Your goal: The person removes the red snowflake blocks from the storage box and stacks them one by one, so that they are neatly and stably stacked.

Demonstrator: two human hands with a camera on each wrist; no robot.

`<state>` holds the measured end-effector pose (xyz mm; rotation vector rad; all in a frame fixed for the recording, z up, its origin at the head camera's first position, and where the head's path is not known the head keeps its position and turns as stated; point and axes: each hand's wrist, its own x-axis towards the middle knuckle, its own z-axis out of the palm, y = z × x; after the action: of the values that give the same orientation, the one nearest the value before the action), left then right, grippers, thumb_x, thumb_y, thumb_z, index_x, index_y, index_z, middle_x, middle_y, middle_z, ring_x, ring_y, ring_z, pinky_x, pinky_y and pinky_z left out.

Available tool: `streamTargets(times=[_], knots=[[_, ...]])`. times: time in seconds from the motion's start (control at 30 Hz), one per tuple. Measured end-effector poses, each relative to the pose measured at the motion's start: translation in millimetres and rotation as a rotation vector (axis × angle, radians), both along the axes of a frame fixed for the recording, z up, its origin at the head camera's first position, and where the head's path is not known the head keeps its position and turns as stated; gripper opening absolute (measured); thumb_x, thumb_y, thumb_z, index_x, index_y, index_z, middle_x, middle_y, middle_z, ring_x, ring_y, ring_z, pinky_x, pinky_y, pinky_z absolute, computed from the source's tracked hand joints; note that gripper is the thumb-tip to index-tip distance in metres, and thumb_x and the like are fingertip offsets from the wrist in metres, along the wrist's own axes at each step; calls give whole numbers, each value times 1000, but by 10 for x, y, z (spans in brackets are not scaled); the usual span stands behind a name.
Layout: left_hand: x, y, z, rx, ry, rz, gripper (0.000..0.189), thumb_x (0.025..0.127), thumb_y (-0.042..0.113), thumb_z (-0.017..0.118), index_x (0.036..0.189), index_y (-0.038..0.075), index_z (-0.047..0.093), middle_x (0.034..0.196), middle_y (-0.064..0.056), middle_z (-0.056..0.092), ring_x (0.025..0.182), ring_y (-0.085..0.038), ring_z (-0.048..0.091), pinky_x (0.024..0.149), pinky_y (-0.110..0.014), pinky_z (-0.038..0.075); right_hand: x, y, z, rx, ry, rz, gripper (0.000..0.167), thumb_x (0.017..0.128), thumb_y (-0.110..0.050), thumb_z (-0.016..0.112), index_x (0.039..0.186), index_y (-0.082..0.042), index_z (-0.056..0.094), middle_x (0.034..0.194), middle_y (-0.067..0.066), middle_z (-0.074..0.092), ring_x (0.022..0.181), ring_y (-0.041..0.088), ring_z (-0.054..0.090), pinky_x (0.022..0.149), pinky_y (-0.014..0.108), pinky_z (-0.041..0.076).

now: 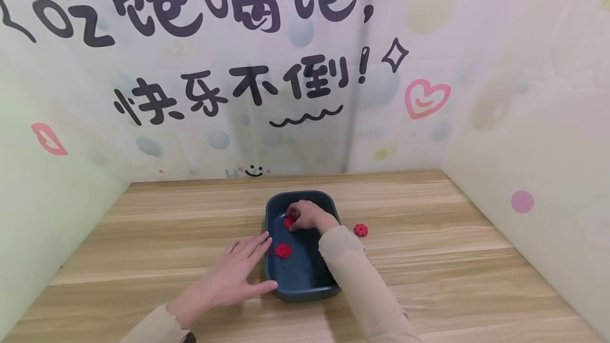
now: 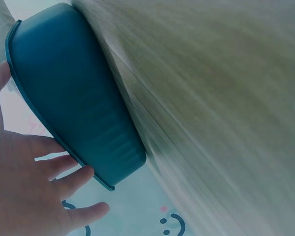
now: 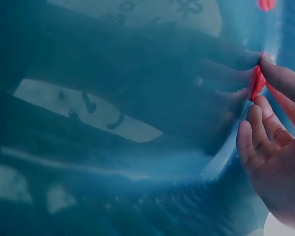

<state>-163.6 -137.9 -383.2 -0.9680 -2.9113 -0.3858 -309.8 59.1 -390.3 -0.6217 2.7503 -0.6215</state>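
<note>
A dark blue rectangular bin (image 1: pixel 310 295) sits on the table. My right hand (image 1: pixel 308 215) reaches inside it, near the far left corner, and pinches a red notched disc (image 1: pixel 288 222) between thumb and fingers. In the right wrist view this red disc (image 3: pixel 257 83) shows edge-on, close to the bin's glossy inner surface. A second red notched disc (image 1: pixel 283 250) lies on the bin floor by the left wall. With fingers spread, my left hand (image 1: pixel 231 275) touches the bin's left rim, thumb toward the near corner. The left wrist view shows the bin's outer wall (image 2: pixel 73 88) beside those fingertips.
Another red notched disc (image 1: pixel 360 230) lies on the wooden table (image 1: pixel 443 274), just right of the bin. A printed white curtain (image 1: pixel 305 142) hangs behind the table's back edge, with pale side walls at left and right. My right forearm crosses over the bin's right rim.
</note>
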Motion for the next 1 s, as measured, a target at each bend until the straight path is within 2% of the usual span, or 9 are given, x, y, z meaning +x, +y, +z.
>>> streamTargets(times=[0.27,0.5,0.73,1.0], knots=[[0,7,-11,-8,4,7,81,78,63,46,137,9,33,142,-6,26,125,-22,26,97,-50,19,5,-1,-4,43,34,13,35,76,-19,70,109,-13,61,91,1,57,82,14,50,78,30,42],[1,7,-23,1,5,6,81,78,63,47,137,9,33,141,-6,26,124,-22,26,98,-50,19,12,7,3,27,37,29,27,76,-17,70,100,-12,62,84,1,55,78,15,50,75,30,43],[-5,4,-39,3,18,2,81,78,63,47,137,8,33,141,-6,27,124,-21,27,97,-49,19,15,6,0,23,29,16,30,75,-16,71,103,-11,61,88,2,55,81,16,50,77,32,43],[-5,6,-28,6,8,5,81,78,62,47,137,8,33,141,-6,27,124,-22,27,97,-49,20,1,1,-17,3,6,-24,24,75,-17,71,94,-13,58,82,0,52,78,16,49,73,30,43]])
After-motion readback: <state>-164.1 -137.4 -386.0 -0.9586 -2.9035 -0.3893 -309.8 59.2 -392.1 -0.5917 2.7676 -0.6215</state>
